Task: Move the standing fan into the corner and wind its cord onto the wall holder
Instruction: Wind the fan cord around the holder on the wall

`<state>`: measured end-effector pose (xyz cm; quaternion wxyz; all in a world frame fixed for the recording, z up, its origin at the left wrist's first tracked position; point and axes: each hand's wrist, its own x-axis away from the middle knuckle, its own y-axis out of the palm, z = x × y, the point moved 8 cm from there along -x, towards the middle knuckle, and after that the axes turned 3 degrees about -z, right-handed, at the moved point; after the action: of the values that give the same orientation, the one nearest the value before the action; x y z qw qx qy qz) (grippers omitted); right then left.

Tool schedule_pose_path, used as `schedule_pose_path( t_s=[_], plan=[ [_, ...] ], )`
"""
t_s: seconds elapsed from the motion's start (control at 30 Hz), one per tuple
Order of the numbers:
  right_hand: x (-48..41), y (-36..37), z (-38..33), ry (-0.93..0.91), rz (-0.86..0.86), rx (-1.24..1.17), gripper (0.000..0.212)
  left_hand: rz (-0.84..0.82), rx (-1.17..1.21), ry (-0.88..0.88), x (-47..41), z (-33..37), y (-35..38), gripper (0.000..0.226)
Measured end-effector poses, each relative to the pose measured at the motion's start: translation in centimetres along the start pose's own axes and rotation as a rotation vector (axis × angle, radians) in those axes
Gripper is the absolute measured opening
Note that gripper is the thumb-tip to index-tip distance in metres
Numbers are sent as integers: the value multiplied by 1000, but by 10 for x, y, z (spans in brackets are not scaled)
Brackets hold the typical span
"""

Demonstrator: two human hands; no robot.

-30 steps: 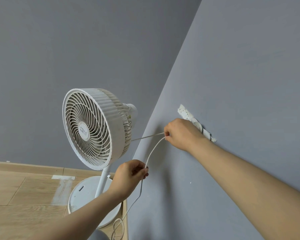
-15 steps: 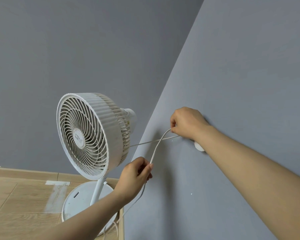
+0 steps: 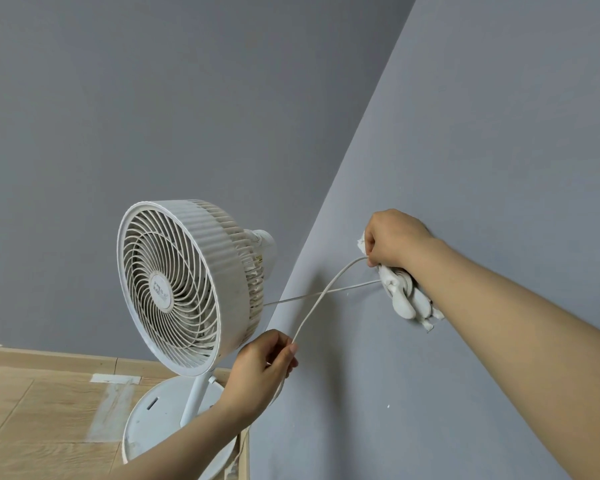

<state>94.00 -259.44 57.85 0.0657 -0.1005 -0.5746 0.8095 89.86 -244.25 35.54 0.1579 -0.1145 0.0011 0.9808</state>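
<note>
A white plastic standing fan [image 3: 184, 289] has a matt ribbed grille and a smooth, faintly glossy round base [image 3: 153, 424] marked with dull smudges. Its thin white cord [image 3: 321, 296] looks like smooth rubbery plastic, and the white plastic wall holder [image 3: 407, 299] shows rough, ragged tape or adhesive at its edges. The grey painted walls [image 3: 499, 133] are matt and even; the pale wood-grain floor [image 3: 32, 410] has a low sheen and whitish scuffed patches.
</note>
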Motion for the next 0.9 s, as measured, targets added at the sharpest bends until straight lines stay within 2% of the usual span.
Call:
schedule_pose_path(
  t_s=[0.17,0.3,0.5,0.73,0.9],
  plan=[
    [0,-5,1,42,6,60,18,-18,8,26,-4,9,2,17],
    [2,-13,1,26,27,97,11,-22,-3,37,-6,13,4,17],
    [12,-16,10,-6,93,-16,22,-3,-10,44,-6,19,4,17],
    [33,-22,18,2,81,-222,22,46,-43,48,1,31,-5,17],
    [56,-27,24,9,60,-328,33,70,-65,59,10,39,-15,17]
  ],
)
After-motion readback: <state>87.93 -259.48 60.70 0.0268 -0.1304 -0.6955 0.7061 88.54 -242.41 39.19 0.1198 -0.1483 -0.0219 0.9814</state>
